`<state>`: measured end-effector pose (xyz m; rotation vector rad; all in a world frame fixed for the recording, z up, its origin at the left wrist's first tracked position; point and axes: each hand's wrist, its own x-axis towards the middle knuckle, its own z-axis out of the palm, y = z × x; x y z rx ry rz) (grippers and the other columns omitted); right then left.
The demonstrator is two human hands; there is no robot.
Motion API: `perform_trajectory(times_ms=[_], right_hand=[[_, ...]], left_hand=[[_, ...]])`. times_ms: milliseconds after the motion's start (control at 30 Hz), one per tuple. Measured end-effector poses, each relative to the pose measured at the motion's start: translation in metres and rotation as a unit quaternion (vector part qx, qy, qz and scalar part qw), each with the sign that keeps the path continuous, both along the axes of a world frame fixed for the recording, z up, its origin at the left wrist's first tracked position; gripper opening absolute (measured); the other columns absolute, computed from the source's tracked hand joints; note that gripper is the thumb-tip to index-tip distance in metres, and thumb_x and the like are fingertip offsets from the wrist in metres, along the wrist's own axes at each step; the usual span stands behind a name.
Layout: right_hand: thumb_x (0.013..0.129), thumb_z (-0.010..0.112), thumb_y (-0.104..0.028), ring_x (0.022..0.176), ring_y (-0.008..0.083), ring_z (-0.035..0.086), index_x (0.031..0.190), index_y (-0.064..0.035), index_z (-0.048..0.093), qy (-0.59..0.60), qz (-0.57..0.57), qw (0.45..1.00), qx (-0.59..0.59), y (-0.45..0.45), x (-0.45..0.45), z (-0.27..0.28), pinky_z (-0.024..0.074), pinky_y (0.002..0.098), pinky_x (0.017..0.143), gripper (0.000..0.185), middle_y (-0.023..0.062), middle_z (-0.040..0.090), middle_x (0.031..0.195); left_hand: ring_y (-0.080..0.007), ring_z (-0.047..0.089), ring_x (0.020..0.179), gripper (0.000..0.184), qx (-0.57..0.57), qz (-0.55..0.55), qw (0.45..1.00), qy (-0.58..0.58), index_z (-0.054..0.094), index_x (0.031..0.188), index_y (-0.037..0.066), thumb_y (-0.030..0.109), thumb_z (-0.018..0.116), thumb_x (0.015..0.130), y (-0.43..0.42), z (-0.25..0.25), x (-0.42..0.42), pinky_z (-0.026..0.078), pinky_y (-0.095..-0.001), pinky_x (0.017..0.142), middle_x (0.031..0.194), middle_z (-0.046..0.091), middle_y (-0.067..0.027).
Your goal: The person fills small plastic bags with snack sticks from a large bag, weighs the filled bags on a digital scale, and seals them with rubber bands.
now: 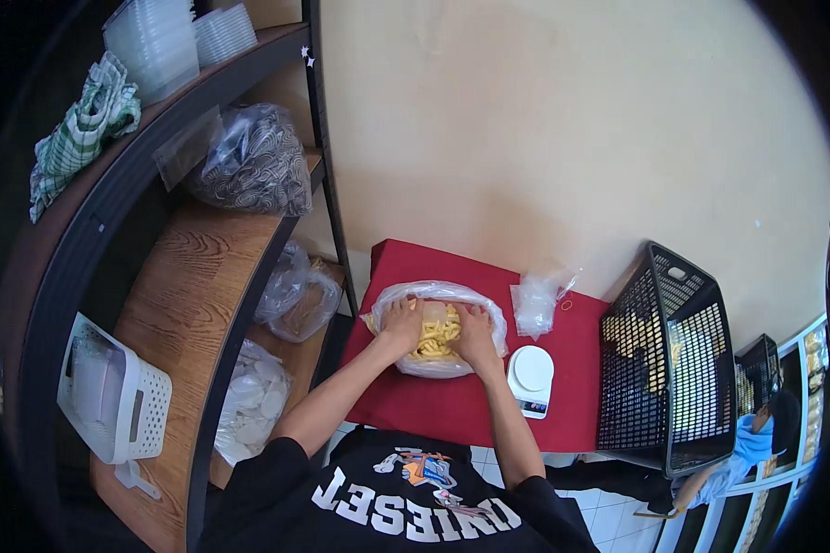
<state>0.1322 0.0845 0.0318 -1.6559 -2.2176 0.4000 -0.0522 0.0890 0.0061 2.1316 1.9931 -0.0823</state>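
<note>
A clear plastic bag (444, 370) stands wide open on the red-covered table, filled with yellow stick-shaped snacks (436, 343). My left hand (401, 327) grips the bag's left side, its fingers over the rim by the snacks. On the opposite side, my right hand (475, 334) closes around the rim, fingertips partly hidden. Among the snacks between my hands lies a small translucent piece (434, 314); its kind is unclear. A white kitchen scale (531, 371) is to the right of the bag. Behind it are small clear plastic bags (533, 306).
A black plastic crate (636, 396) with yellowish packs borders the table's right end. Left, a shelf (180, 267) holds bagged goods, a white basket (148, 405) and a green checked cloth (88, 129). Another person (738, 452) is at far right, near stocked shelves.
</note>
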Motion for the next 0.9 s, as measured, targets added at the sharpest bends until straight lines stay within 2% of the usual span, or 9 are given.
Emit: perform_trajectory(times_ms=[100,167,300,400,500,567,600,700,900], right_hand=[[0.075,0.069,0.002,0.118,0.0510,0.056,0.120,0.0060,0.061,0.084,0.104,0.991,0.029,0.018,0.009,-0.043,0.0446,0.0588,0.101,0.046,0.0296,0.064,0.113],[0.080,0.059,0.004,0.107,0.0489,0.061,0.104,0.0076,0.065,0.073,0.060,0.994,0.055,0.022,0.007,-0.055,0.0483,0.0540,0.095,0.025,0.0296,0.067,0.099],[0.081,0.056,0.004,0.105,0.0483,0.062,0.099,0.0075,0.067,0.040,0.033,0.993,0.107,0.036,0.010,-0.062,0.0508,0.0527,0.090,0.022,0.0308,0.066,0.101],[0.081,0.059,0.001,0.105,0.0445,0.063,0.101,0.0056,0.068,-0.048,0.031,0.998,0.035,0.040,0.011,-0.073,0.0512,0.0530,0.088,0.022,0.0278,0.068,0.102],[0.081,0.061,-0.001,0.104,0.0404,0.064,0.101,0.0019,0.070,-0.083,0.025,0.988,0.126,0.038,0.000,-0.065,0.0512,0.0522,0.088,0.022,0.0247,0.069,0.101],[0.081,0.063,-0.003,0.107,0.0387,0.062,0.098,-0.0018,0.072,-0.086,0.012,0.994,0.068,0.037,-0.008,-0.048,0.0480,0.0551,0.093,0.020,0.0222,0.070,0.101],[0.080,0.060,-0.001,0.109,0.0445,0.061,0.090,0.0008,0.073,-0.085,0.009,0.989,0.122,0.029,-0.009,-0.043,0.0456,0.0592,0.093,0.017,0.0267,0.070,0.091],[0.079,0.062,-0.003,0.111,0.0477,0.058,0.085,-0.0001,0.073,-0.098,-0.041,0.990,0.095,0.033,-0.004,-0.044,0.0408,0.0648,0.094,0.013,0.0265,0.070,0.091],[0.078,0.066,-0.008,0.122,0.0470,0.050,0.087,-0.0053,0.075,-0.134,-0.041,0.985,0.099,0.071,0.011,-0.035,0.0333,0.0683,0.101,0.012,0.0253,0.068,0.102]], left_hand=[[-0.0468,0.033,0.146,0.085,-0.067,-0.059,0.993,-0.074,0.029,0.157,0.006,0.003,0.067,0.080,0.000,-0.013,0.001,0.027,-0.0527,0.120,0.155,0.034,-0.0343],[-0.0528,0.027,0.147,0.097,0.070,-0.089,0.983,-0.144,0.021,0.161,0.007,0.004,0.072,0.079,-0.013,-0.027,0.009,0.021,-0.0557,0.123,0.156,0.029,-0.0373],[-0.0567,0.022,0.148,0.108,-0.023,-0.063,0.994,-0.085,0.015,0.162,0.008,0.008,0.079,0.075,-0.030,-0.001,0.016,0.017,-0.0562,0.125,0.157,0.026,-0.0381],[-0.0541,0.022,0.149,0.109,-0.022,-0.073,0.994,-0.075,0.020,0.162,0.009,0.012,0.083,0.073,-0.025,0.002,0.016,0.019,-0.0588,0.123,0.158,0.025,-0.0372],[-0.0533,0.031,0.145,0.094,-0.087,-0.096,0.985,-0.114,0.029,0.156,0.003,0.008,0.077,0.075,-0.001,0.042,0.016,0.026,-0.0579,0.121,0.156,0.032,-0.0351],[-0.0505,0.038,0.141,0.081,-0.009,-0.069,0.956,-0.286,0.037,0.149,0.000,0.008,0.076,0.078,0.029,0.019,0.015,0.033,-0.0579,0.117,0.151,0.038,-0.0346],[-0.0501,0.044,0.136,0.076,0.054,-0.114,0.958,-0.256,0.041,0.144,-0.001,0.009,0.076,0.078,0.060,-0.036,0.015,0.039,-0.0574,0.113,0.146,0.043,-0.0338],[-0.0501,0.043,0.137,0.081,0.071,-0.020,0.962,-0.264,0.038,0.148,-0.001,0.009,0.077,0.078,0.048,0.016,0.032,0.039,-0.0563,0.113,0.146,0.043,-0.0329],[-0.0562,0.033,0.141,0.100,0.075,0.040,0.979,-0.185,0.025,0.159,0.011,0.004,0.078,0.075,0.062,0.029,0.056,0.035,-0.0728,0.108,0.158,0.031,-0.0259]])
